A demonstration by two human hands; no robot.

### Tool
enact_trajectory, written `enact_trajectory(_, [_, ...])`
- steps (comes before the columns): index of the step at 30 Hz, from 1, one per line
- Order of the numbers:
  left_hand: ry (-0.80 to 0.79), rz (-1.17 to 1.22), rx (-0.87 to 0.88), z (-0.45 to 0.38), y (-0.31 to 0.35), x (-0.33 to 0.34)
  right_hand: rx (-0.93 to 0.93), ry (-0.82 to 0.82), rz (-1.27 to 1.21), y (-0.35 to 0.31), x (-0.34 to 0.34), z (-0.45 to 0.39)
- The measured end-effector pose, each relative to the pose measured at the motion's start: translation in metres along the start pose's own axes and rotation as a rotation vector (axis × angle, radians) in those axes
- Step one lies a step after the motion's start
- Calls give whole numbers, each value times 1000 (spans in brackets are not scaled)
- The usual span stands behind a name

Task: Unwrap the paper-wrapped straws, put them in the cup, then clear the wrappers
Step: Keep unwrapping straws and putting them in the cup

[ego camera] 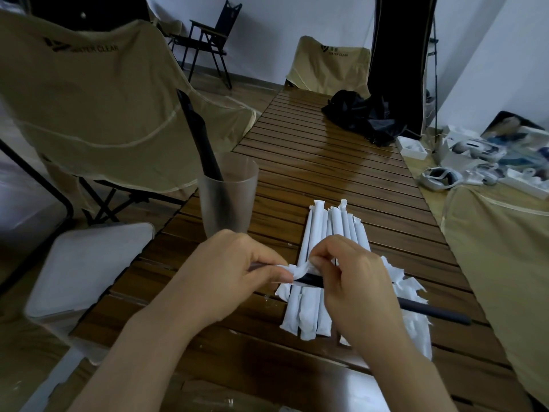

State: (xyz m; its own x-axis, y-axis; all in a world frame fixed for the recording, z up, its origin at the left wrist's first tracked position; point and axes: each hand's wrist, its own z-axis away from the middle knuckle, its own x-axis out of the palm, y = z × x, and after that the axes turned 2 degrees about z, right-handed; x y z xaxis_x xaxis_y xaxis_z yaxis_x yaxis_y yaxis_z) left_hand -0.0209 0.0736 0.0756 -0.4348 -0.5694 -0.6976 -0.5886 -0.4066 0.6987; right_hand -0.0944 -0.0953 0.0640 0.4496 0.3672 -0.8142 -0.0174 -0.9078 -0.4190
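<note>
Cup point(228, 194) is standing on the table point(320, 162), left of the bundle of wrapped straws point(329, 263); straws point(199, 138) are leaning inside it. Torn wrappers point(413, 295) are lying right of the bundle. Both hands are hovering over its near end, left hand point(234, 269) and right hand point(353, 281) side by side, a straw point(433, 311) running rightward between them, seemingly above the wrappers. Bag point(362, 117) is sitting at the far end.

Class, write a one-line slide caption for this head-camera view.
Both hands peel a paper wrapper off a black straw.

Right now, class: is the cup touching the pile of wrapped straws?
Apart. The head view shows bare table slats between the cup and the pile of wrapped straws.
</note>
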Motion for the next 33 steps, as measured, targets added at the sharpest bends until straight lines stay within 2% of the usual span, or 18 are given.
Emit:
enact_trajectory(7, [23,36,-7,0,-4,1,-137,-165,-103,2,-11,1])
enact_trajectory(19, [99,-86,185,-4,1,2,114,49,-229,-11,-1,4])
enact_trajectory(28, [133,-89,208,-7,0,5,291,28,-213,-17,1,4])
enact_trajectory(33, [96,-43,176,-6,3,9,275,29,-144,-19,-4,2])
